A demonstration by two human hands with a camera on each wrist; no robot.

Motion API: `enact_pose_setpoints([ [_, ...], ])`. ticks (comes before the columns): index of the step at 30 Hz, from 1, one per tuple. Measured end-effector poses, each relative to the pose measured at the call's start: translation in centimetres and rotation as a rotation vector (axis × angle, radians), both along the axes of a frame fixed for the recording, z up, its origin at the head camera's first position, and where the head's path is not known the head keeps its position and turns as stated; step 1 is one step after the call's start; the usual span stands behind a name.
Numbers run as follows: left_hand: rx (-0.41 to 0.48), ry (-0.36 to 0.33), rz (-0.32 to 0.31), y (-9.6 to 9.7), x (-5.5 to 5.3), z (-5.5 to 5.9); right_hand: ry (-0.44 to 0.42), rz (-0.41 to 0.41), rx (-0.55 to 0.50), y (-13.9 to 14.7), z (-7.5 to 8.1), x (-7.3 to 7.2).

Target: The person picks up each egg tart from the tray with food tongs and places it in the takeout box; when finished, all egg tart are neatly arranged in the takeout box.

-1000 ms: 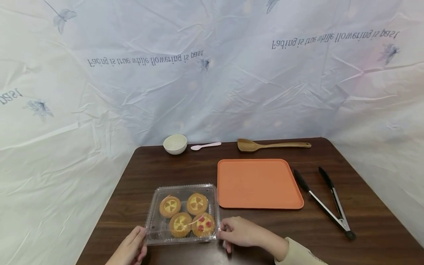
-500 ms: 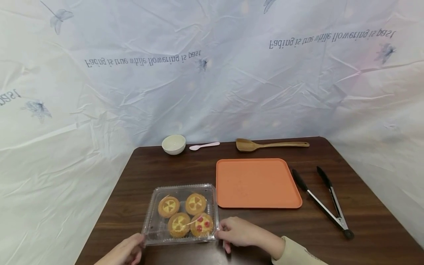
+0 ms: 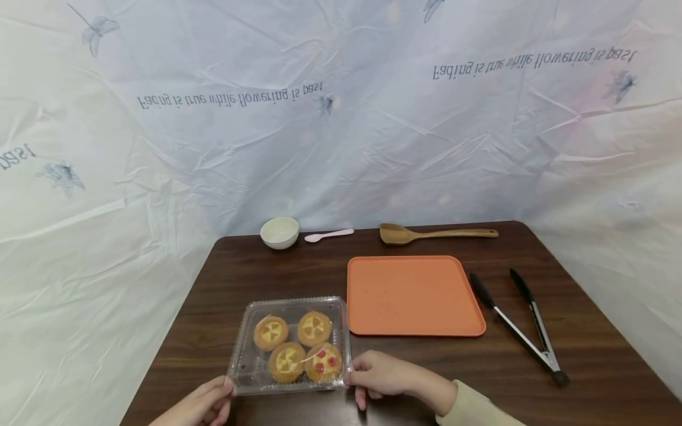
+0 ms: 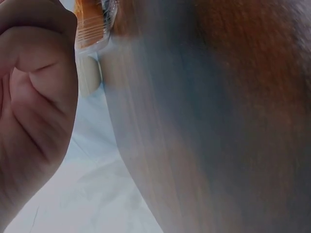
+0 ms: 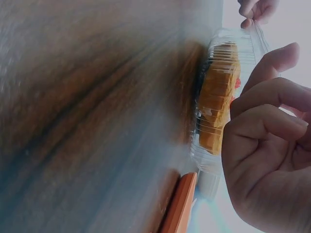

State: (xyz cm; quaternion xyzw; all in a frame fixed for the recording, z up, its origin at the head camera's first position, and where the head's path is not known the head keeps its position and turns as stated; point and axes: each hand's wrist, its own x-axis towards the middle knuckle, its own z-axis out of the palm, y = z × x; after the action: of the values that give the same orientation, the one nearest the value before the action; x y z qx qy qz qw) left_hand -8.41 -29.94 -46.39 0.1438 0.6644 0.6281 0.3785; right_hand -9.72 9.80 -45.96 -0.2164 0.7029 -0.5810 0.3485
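Observation:
A clear plastic clamshell box [image 3: 245, 355] stands near the front left of the table, its lid down. Several round tarts lie inside: a tart with red topping [image 3: 324, 362] at the near right, the others with a yellow pattern. At the box's near-left corner, my left hand [image 3: 199, 404] pinches the rim between thumb and fingers. My right hand [image 3: 380, 374] pinches the rim at the near-right corner. In the right wrist view, the box [image 5: 216, 97] appears from the side beyond my right hand [image 5: 272, 141]. The left wrist view shows my left hand [image 4: 39, 92], fingers curled, fingertips hidden.
Right of the box lies an orange tray [image 3: 415, 296], with spread tongs [image 3: 519, 331] beside it. A white bowl [image 3: 279, 232], a pink spoon [image 3: 328, 235] and a wooden spatula [image 3: 437, 234] line the table's far edge. Hanging cloth [image 3: 341, 118] encloses the table behind and at both sides.
My left hand has shifted slightly left and down and now pinches the near-left corner of the clamshell box. The right hand keeps its place, and the box stays about where it was.

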Motion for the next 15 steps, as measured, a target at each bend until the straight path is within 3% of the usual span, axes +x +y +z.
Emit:
enact_pose_setpoints([
  [5, 0.031, 0.006, -0.032, 0.04, -0.21, 0.02, -0.014, -0.013, 0.001, -0.17, 0.24, 0.25],
  [15, 0.084, -0.057, -0.064, 0.14, -0.53, 0.42, 0.036, -0.02, 0.044, -0.4, 0.81, 0.54],
])
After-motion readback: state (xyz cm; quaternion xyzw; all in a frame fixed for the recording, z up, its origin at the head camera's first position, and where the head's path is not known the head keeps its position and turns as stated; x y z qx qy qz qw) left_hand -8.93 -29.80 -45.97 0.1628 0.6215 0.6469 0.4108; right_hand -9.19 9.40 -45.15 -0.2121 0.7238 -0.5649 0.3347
